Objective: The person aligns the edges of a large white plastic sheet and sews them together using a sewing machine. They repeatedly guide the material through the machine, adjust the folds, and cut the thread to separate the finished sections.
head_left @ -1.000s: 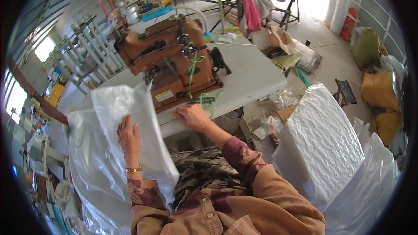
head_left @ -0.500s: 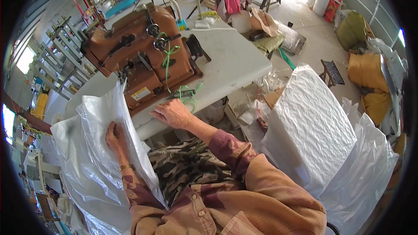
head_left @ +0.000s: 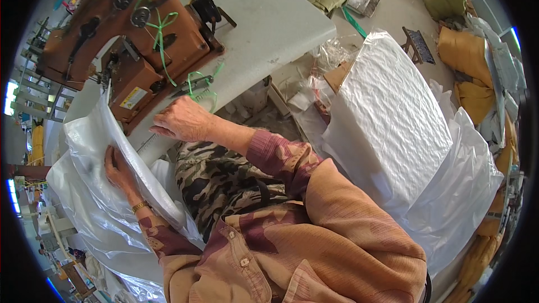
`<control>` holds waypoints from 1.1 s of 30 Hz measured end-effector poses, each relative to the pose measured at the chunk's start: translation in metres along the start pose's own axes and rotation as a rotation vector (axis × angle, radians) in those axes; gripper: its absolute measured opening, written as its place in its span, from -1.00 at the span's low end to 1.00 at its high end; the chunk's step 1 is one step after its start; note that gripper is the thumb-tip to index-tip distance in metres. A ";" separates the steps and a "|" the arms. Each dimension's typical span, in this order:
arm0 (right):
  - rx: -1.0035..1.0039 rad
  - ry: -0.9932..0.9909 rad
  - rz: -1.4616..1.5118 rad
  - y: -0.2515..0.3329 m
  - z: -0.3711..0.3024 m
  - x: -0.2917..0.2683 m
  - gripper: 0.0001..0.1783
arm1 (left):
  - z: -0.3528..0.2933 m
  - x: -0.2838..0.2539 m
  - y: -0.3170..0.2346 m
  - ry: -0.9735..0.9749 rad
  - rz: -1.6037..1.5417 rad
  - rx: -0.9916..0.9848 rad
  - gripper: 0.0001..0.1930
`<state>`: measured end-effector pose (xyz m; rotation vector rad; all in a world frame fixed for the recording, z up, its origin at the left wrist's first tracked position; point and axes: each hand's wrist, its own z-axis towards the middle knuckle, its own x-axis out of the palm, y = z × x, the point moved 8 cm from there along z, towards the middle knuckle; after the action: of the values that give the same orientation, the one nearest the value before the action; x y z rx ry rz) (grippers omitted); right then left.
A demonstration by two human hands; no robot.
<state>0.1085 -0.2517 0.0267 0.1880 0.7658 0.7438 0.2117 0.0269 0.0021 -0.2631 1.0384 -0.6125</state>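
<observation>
My left hand (head_left: 119, 171) lies against a large white plastic sack (head_left: 84, 151), its fingers stretched along the material. The sack's upper edge runs up to the needle area of a brown sewing machine (head_left: 135, 87) and hangs down over my left forearm's side. My right hand (head_left: 184, 120) hovers at the front edge of the pale worktable (head_left: 258, 17), beside the machine's base. Its fingers are curled together, and nothing shows in them. Close by lie small thread snips (head_left: 196, 83) with green string (head_left: 208, 101) tied on. A ruler scale (head_left: 150, 143) marks the table edge.
To the right stands a tall stack of white woven sacks (head_left: 393, 118), with loose clear plastic (head_left: 466, 174) beside it. Beyond are a small dark-topped stool (head_left: 420, 45) and yellow-brown bundles (head_left: 463, 50). Camouflage cloth (head_left: 224, 174) covers my lap.
My view has shifted, so the machine and table sit further up and left. My right hand's fingers are more curled. The sack edge by the needle bends more, with my left hand still on it.
</observation>
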 end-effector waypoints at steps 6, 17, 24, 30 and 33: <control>-0.046 -0.136 0.412 0.025 0.009 -0.064 -0.54 | 0.004 0.005 0.013 0.014 0.006 -0.009 -0.57; -0.699 0.118 0.071 0.090 0.041 -0.050 -0.80 | -0.005 0.013 0.037 0.059 -0.029 -0.051 -0.59; -1.036 0.000 0.141 0.081 0.038 0.015 -0.92 | -0.001 0.006 0.057 0.072 -0.023 -0.049 -0.60; -0.950 0.092 0.195 0.053 0.035 0.042 -0.93 | 0.003 0.002 0.069 0.059 -0.017 -0.055 -0.61; -0.794 0.073 0.346 0.035 0.049 0.032 -0.93 | 0.006 0.001 0.067 0.048 -0.027 -0.044 -0.62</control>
<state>0.1387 -0.1993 0.0586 -0.4384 0.4600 1.3342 0.2402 0.0792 -0.0281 -0.3022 1.0972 -0.6232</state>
